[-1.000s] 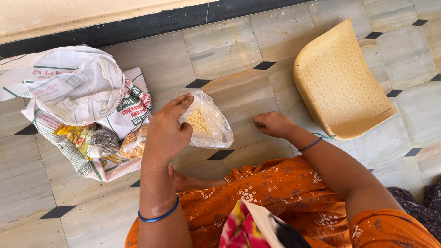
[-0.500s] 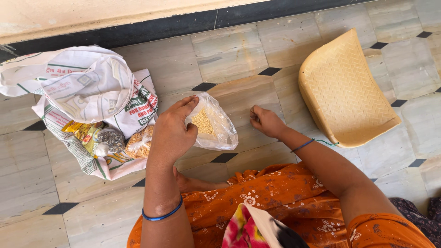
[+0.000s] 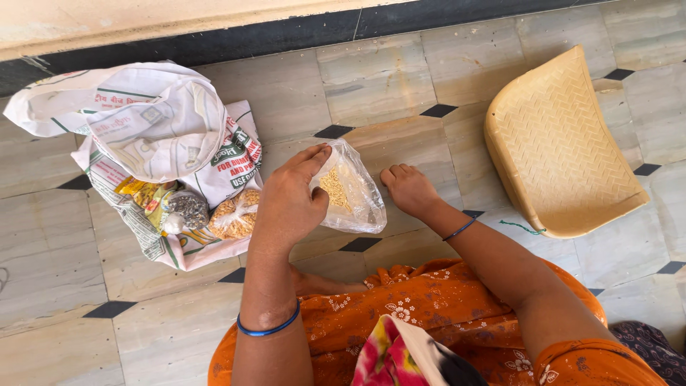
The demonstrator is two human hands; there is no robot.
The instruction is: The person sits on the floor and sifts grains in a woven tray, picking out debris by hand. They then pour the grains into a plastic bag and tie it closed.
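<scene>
Hands (image 3: 289,204) grip crinkly clear bag (image 3: 354,193), perhaps of grain.

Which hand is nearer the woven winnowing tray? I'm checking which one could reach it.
Right. The right hand rests on the floor between the clear grain bag and the woven tray; the left hand is beyond the bag, farther away.

left hand (image 3: 289,204) pinching with fingers extended, right hand (image 3: 409,189) loosely curled.
</scene>
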